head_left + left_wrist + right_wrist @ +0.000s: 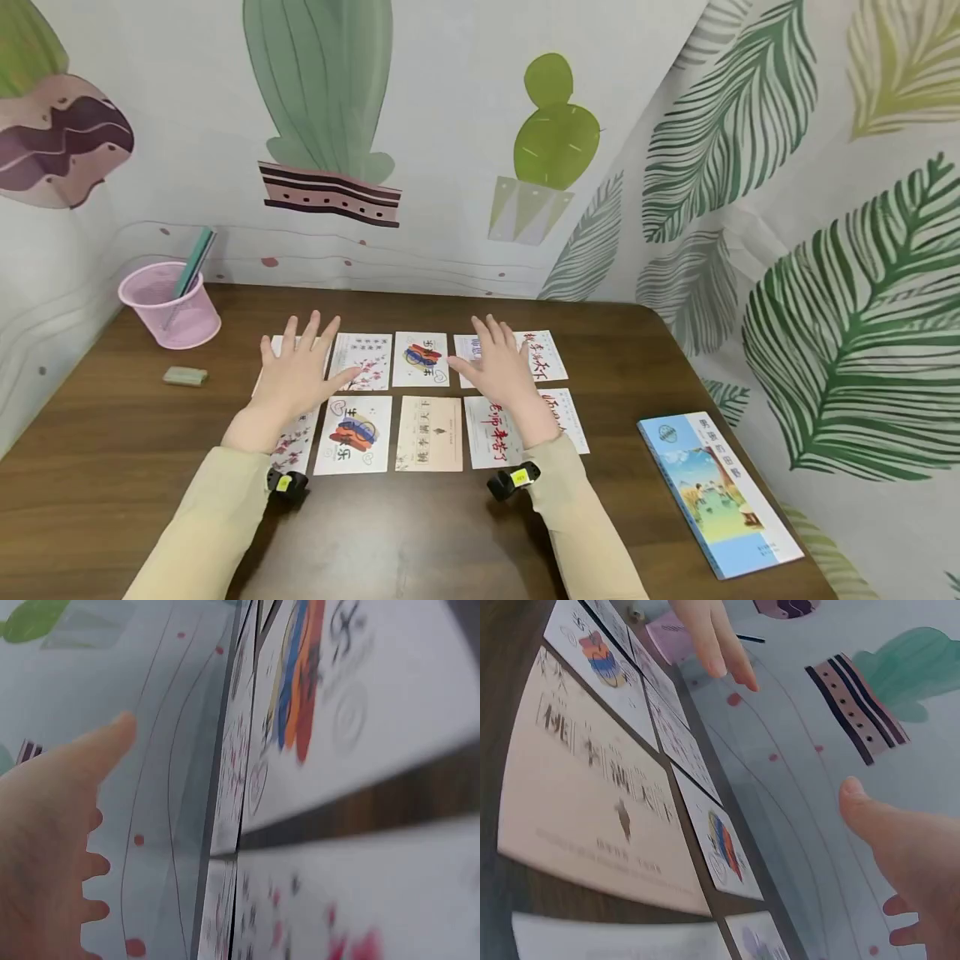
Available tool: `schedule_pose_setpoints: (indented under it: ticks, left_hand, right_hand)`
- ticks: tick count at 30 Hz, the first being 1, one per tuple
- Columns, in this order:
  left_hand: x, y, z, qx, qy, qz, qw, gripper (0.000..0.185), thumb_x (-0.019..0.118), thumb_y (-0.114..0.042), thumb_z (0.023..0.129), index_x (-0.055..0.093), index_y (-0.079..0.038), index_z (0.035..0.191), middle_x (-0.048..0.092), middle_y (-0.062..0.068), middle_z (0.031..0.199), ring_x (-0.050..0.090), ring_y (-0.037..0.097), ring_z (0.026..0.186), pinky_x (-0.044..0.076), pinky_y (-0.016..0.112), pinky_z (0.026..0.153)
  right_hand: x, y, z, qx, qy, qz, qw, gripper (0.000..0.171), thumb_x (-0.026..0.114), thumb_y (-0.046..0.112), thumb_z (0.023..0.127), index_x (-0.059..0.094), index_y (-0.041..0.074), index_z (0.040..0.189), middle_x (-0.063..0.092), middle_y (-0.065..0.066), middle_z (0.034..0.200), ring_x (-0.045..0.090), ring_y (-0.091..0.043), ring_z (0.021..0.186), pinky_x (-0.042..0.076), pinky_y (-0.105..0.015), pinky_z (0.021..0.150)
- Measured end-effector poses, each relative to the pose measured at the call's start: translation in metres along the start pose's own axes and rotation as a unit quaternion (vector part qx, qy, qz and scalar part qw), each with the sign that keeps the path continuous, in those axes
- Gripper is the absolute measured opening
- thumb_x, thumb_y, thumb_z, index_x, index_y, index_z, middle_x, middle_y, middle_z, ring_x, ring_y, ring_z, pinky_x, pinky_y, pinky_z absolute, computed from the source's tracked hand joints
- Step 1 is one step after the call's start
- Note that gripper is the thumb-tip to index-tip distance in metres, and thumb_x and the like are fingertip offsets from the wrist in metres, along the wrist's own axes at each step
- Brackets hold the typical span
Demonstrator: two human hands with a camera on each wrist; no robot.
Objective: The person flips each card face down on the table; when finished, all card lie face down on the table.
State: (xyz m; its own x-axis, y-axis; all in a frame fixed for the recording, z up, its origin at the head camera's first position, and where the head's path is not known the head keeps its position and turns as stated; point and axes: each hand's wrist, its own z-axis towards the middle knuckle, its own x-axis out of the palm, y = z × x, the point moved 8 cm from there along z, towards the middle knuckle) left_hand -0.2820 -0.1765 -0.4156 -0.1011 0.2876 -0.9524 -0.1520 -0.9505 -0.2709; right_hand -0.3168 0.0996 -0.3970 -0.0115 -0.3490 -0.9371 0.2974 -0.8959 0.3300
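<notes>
Two rows of printed cards lie on the brown table. My left hand point(295, 379), fingers spread, hovers over the left end of the rows, partly covering a card with pink blossoms point(297, 442). Over the right end is my right hand point(498, 362), its fingers also spread, above cards with red lettering point(546, 357). Neither hand holds anything. Between them are a colourful brushstroke card point(422, 358), a second one point(352, 435) in the front row, and a beige card point(429, 433) with dark characters. In the right wrist view the beige card point(592, 795) shows large.
A pink mesh pen cup point(171, 312) with pens stands at the back left, a small pale green eraser-like block point(185, 376) in front of it. A blue-and-white book point(720, 496) lies at the right edge. Behind the table hangs a patterned cloth point(450, 167).
</notes>
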Motion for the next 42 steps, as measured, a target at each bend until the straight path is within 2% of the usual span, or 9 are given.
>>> schedule_pose_setpoints:
  ticks: [5, 10, 17, 23, 31, 36, 42]
  left_hand:
    - [0.002, 0.023, 0.0, -0.028, 0.03, -0.036, 0.9985, 0.093, 0.058, -0.052, 0.092, 0.012, -0.003, 0.156, 0.013, 0.034, 0.157, 0.009, 0.056, 0.143, 0.009, 0.078, 0.107]
    - [0.004, 0.043, -0.002, -0.065, 0.054, -0.066, 0.9942, 0.092, 0.062, -0.041, 0.093, 0.011, 0.006, 0.153, 0.018, 0.043, 0.15, 0.015, 0.061, 0.137, 0.017, 0.079, 0.103]
    - [0.001, 0.063, -0.012, -0.125, 0.063, -0.104, 0.9846, 0.094, 0.067, -0.034, 0.09, 0.013, 0.014, 0.149, 0.027, 0.044, 0.144, 0.028, 0.064, 0.127, 0.032, 0.076, 0.097]
    - [-0.003, 0.076, -0.017, -0.16, 0.068, -0.138, 0.9749, 0.094, 0.07, -0.029, 0.087, 0.014, 0.016, 0.148, 0.031, 0.046, 0.14, 0.032, 0.064, 0.124, 0.036, 0.072, 0.097]
    - [-0.006, 0.083, -0.02, -0.175, 0.081, -0.155, 0.9689, 0.091, 0.072, -0.024, 0.086, 0.017, 0.019, 0.145, 0.037, 0.046, 0.137, 0.041, 0.061, 0.121, 0.04, 0.068, 0.098]
    - [-0.007, 0.084, -0.022, -0.169, 0.076, -0.163, 0.9691, 0.085, 0.071, -0.022, 0.086, 0.023, 0.018, 0.144, 0.045, 0.042, 0.133, 0.046, 0.058, 0.12, 0.042, 0.066, 0.096]
    - [-0.009, 0.084, -0.022, -0.169, 0.075, -0.164, 0.969, 0.079, 0.07, -0.022, 0.087, 0.028, 0.017, 0.142, 0.047, 0.039, 0.134, 0.048, 0.056, 0.119, 0.043, 0.064, 0.095]
  right_hand:
    - [0.01, 0.03, 0.013, -0.042, 0.004, 0.017, 0.999, 0.08, 0.053, 0.058, 0.094, 0.029, 0.009, 0.153, 0.034, -0.016, 0.157, 0.032, -0.038, 0.144, 0.028, -0.063, 0.113]
    - [0.026, 0.065, 0.029, -0.071, 0.029, 0.049, 0.996, 0.075, 0.054, 0.051, 0.096, 0.032, 0.004, 0.151, 0.039, -0.015, 0.154, 0.037, -0.035, 0.141, 0.032, -0.048, 0.116]
    - [0.054, 0.111, 0.043, -0.087, 0.075, 0.095, 0.989, 0.069, 0.063, 0.039, 0.095, 0.037, 0.005, 0.149, 0.045, -0.011, 0.15, 0.043, -0.029, 0.139, 0.038, -0.04, 0.114]
    - [0.072, 0.146, 0.054, -0.111, 0.104, 0.08, 0.985, 0.065, 0.069, 0.033, 0.091, 0.044, 0.009, 0.146, 0.052, -0.006, 0.145, 0.051, -0.024, 0.131, 0.045, -0.033, 0.106]
    - [0.1, 0.178, 0.062, -0.133, 0.133, 0.039, 0.981, 0.069, 0.074, 0.035, 0.087, 0.046, 0.012, 0.145, 0.055, -0.003, 0.142, 0.057, -0.019, 0.125, 0.049, -0.029, 0.101]
    - [0.116, 0.186, 0.06, -0.136, 0.148, 0.009, 0.98, 0.074, 0.078, 0.038, 0.083, 0.046, 0.014, 0.145, 0.06, 0.0, 0.136, 0.062, -0.015, 0.116, 0.051, -0.025, 0.096]
    - [0.121, 0.191, 0.058, -0.141, 0.147, -0.003, 0.979, 0.073, 0.078, 0.038, 0.083, 0.047, 0.014, 0.144, 0.064, 0.001, 0.13, 0.063, -0.015, 0.115, 0.05, -0.024, 0.097]
